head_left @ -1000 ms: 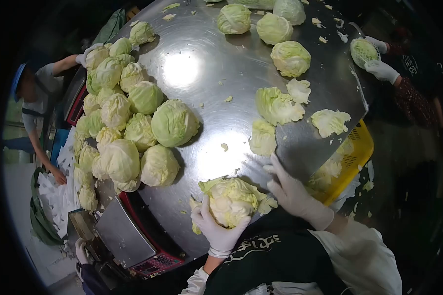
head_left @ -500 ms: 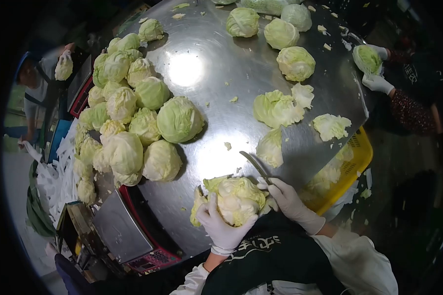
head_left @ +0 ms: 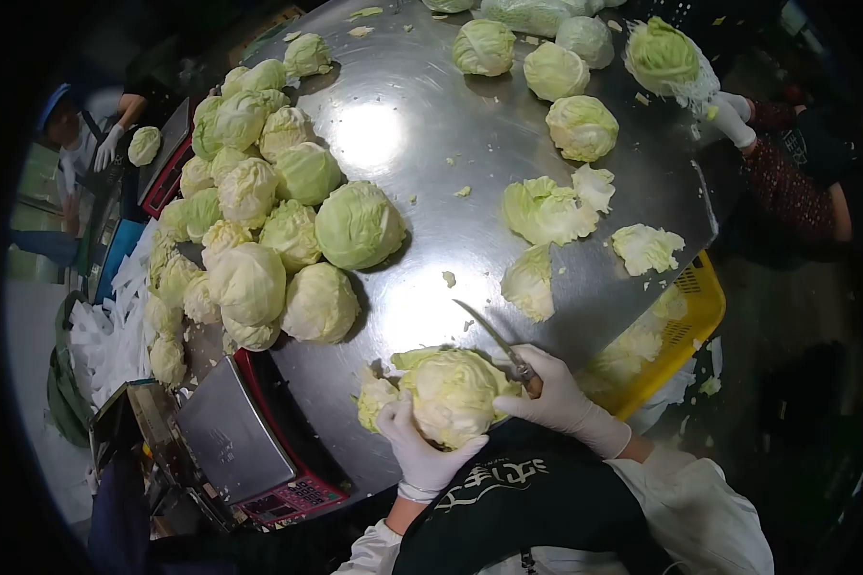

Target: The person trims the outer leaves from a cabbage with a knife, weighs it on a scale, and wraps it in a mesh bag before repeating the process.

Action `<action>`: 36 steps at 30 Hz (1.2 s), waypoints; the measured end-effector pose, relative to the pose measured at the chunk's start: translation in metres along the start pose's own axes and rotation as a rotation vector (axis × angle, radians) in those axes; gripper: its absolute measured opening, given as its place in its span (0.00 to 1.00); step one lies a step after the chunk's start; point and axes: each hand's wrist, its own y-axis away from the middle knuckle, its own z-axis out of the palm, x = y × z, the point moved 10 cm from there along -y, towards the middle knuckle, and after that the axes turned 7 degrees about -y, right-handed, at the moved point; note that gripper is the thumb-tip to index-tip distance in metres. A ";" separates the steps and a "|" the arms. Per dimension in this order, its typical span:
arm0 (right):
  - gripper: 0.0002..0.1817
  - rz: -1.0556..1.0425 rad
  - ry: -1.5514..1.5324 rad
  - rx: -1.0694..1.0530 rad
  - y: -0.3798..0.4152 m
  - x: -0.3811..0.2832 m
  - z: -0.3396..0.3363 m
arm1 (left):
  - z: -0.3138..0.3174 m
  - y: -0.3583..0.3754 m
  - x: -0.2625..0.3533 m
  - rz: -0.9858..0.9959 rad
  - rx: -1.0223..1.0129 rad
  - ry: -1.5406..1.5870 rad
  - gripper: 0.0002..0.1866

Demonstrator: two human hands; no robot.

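Note:
Close to my body, a pale cabbage [head_left: 457,391] rests at the table's near edge, with loose outer leaves [head_left: 376,398] at its left. My gloved left hand [head_left: 426,448] cups the cabbage from the lower left, thumb and fingers pressed against it. In my gloved right hand [head_left: 552,391] is the wooden handle of a curved knife [head_left: 490,333]. Its blade points up and left, above the cabbage and apart from it. The fingers of my right hand also touch the cabbage's right side.
A heap of cabbages [head_left: 249,182] covers the left of the steel table [head_left: 422,220]. Torn leaves [head_left: 547,209] lie to the right, above a yellow crate [head_left: 705,297]. A scale [head_left: 235,436] stands at lower left. A co-worker's gloved hands [head_left: 734,120] hold a netted cabbage [head_left: 664,53].
The cabbage in my hands has turned, and a leaf piece has come away at its left. The knife has tilted slightly. The co-worker at right has moved a cabbage over the table, now in netting.

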 end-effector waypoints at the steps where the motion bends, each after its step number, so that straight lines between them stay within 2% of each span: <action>1: 0.28 0.001 -0.009 -0.002 -0.003 -0.015 0.002 | -0.001 -0.001 0.010 0.039 0.007 -0.027 0.65; 3: 0.29 -0.161 0.325 -0.167 -0.005 -0.049 0.028 | 0.004 -0.002 0.018 0.043 -0.043 -0.066 0.65; 5: 0.29 -0.111 0.340 -0.166 -0.011 -0.032 0.029 | 0.001 -0.006 0.023 0.064 -0.048 -0.083 0.64; 7: 0.25 -0.264 0.209 -0.125 -0.009 -0.037 0.026 | 0.000 -0.006 0.024 0.071 -0.050 -0.102 0.63; 8: 0.25 -0.264 0.211 -0.131 -0.006 -0.035 0.025 | 0.000 -0.005 0.020 0.061 -0.049 -0.068 0.63; 11: 0.20 -0.255 0.204 -0.147 0.003 -0.032 0.020 | 0.000 -0.003 0.021 0.064 -0.064 -0.031 0.62; 13: 0.14 -0.145 0.133 -0.139 0.009 -0.017 0.018 | 0.001 -0.004 0.022 0.083 -0.075 -0.029 0.62; 15: 0.11 -0.162 0.126 -0.121 0.012 -0.014 0.017 | 0.002 -0.002 0.027 0.132 -0.088 -0.036 0.62; 17: 0.08 -0.563 0.143 0.012 0.021 -0.035 0.004 | 0.001 -0.002 0.026 0.131 -0.084 -0.035 0.62; 18: 0.05 -0.556 0.145 0.081 0.023 -0.035 -0.003 | 0.001 -0.002 0.025 0.129 -0.085 -0.034 0.61; 19: 0.04 -0.407 0.152 0.066 0.021 -0.012 -0.011 | 0.000 -0.002 0.024 0.130 -0.082 -0.034 0.61; 21: 0.08 0.177 0.021 0.051 0.020 0.045 -0.023 | 0.000 -0.002 0.019 0.113 -0.088 -0.002 0.62; 22: 0.08 0.170 0.024 0.053 0.018 0.041 -0.024 | 0.000 -0.002 0.018 0.119 -0.082 -0.001 0.62; 24: 0.18 -0.043 -0.059 -0.005 0.012 0.012 -0.010 | 0.002 -0.001 0.009 0.045 -0.114 0.048 0.65; 25: 0.18 -0.047 -0.059 -0.003 0.012 0.006 0.000 | 0.001 -0.003 0.013 0.049 -0.113 0.047 0.65; 27: 0.28 -0.168 0.143 -0.006 0.017 -0.015 0.028 | -0.005 -0.006 0.019 -0.026 -0.062 0.037 0.67; 28: 0.35 -0.152 0.210 0.015 0.018 -0.009 0.034 | -0.003 -0.007 0.019 -0.026 -0.059 0.035 0.67; 31: 0.39 -0.132 0.168 0.014 0.013 -0.003 0.033 | 0.004 -0.005 0.005 -0.115 -0.044 0.060 0.68; 33: 0.35 -0.083 0.159 0.004 0.015 0.004 0.026 | 0.005 -0.005 0.007 -0.087 -0.022 -0.030 0.67; 35: 0.27 -0.103 0.124 -0.028 0.014 0.006 0.021 | 0.005 -0.005 0.005 -0.088 -0.025 -0.012 0.66; 36: 0.20 -0.175 0.153 -0.018 0.013 -0.009 0.019 | 0.004 -0.005 0.004 -0.086 -0.031 0.005 0.65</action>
